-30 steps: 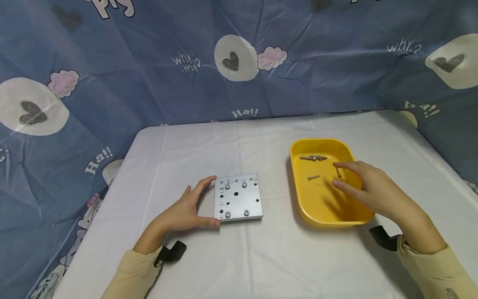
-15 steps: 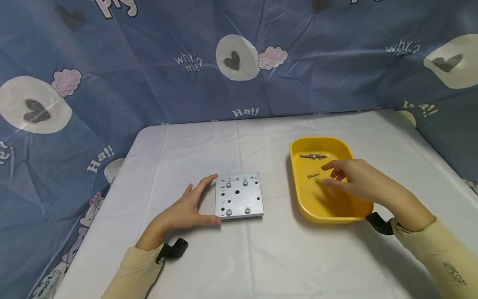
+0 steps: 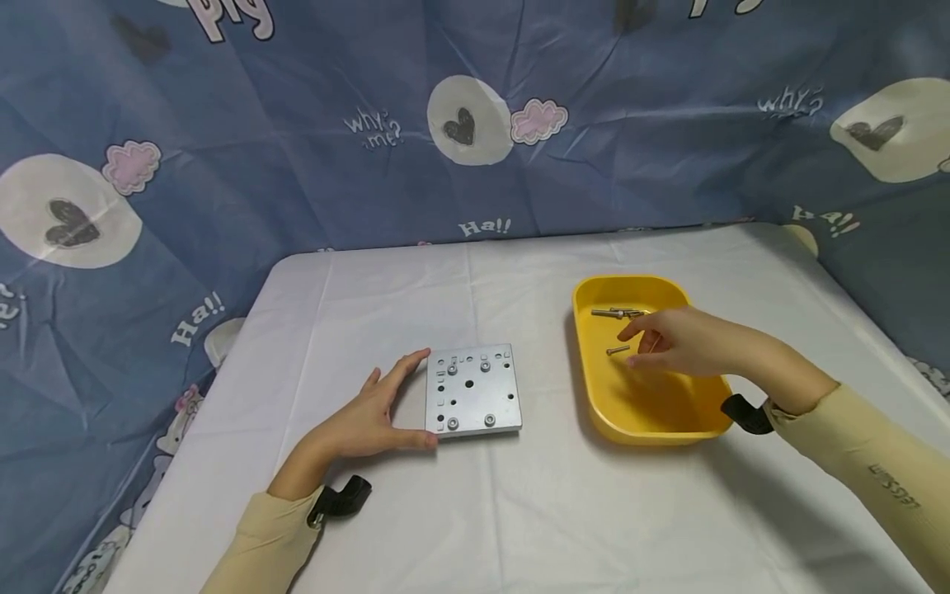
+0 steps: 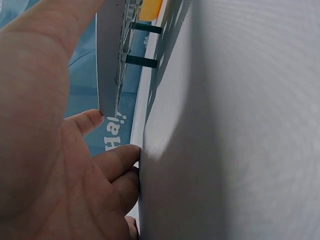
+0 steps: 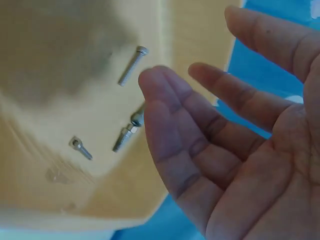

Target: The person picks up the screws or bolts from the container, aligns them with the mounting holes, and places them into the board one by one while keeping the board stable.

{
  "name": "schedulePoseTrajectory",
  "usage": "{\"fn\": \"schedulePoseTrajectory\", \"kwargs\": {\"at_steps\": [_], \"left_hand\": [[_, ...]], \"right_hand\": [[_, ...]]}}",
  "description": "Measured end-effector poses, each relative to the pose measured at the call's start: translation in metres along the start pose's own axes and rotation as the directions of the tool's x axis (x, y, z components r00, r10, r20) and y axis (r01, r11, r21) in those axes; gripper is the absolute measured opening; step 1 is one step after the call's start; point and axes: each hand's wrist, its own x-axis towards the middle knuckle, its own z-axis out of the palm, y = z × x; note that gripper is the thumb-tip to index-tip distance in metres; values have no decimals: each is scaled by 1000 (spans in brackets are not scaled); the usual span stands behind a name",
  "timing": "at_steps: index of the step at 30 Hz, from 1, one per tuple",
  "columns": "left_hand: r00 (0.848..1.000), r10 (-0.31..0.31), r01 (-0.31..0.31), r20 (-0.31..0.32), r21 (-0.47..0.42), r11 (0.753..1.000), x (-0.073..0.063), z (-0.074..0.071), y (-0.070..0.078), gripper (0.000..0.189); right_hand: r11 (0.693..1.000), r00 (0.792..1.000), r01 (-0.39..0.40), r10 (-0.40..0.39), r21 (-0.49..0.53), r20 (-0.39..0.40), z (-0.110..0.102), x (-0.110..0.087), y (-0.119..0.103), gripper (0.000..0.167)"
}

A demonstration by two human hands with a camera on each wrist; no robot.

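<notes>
A square metal plate with holes and several socket-head screws lies on the white table. My left hand grips its left side, index finger at the far corner and thumb at the near one. In the left wrist view, threaded shanks stick out of the plate's underside, holding it off the cloth. My right hand hovers over the yellow tray, holding nothing. Its fingers are loosely bent. A single screw lies left of its fingertips; several more cluster farther back, partly hidden.
White cloth covers the table, and a blue patterned curtain hangs behind it. The tray's raised rim surrounds the screws. A black wrist mount on the right arm is close to the tray's near right corner.
My right hand has moved left and slightly away over the tray, toward the loose screws, covering the one that lay to the right. My left hand and the plate stay put.
</notes>
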Motion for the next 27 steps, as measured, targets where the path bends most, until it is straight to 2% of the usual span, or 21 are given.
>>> {"fn": "schedulePoseTrajectory", "kwargs": {"at_steps": [4,12,22,27], "left_hand": [[1000,-5,5,6,-1,1000,0,-1,-1,126],[1000,-1,1,10,0,1000,1,-1,-3,126],[1000,3,-3,8,0,1000,2,-1,-2,127],[1000,10,-10,7,1,1000,2,0,-3,126]], "right_hand": [[1000,996,-6,5,10,86,0,13,2,49],[1000,986,7,-10,22,169,4,30,8,48],[999,984,35,-34,-7,175,6,37,12,41],[999,982,52,-49,-10,182,6,38,10,31]]}}
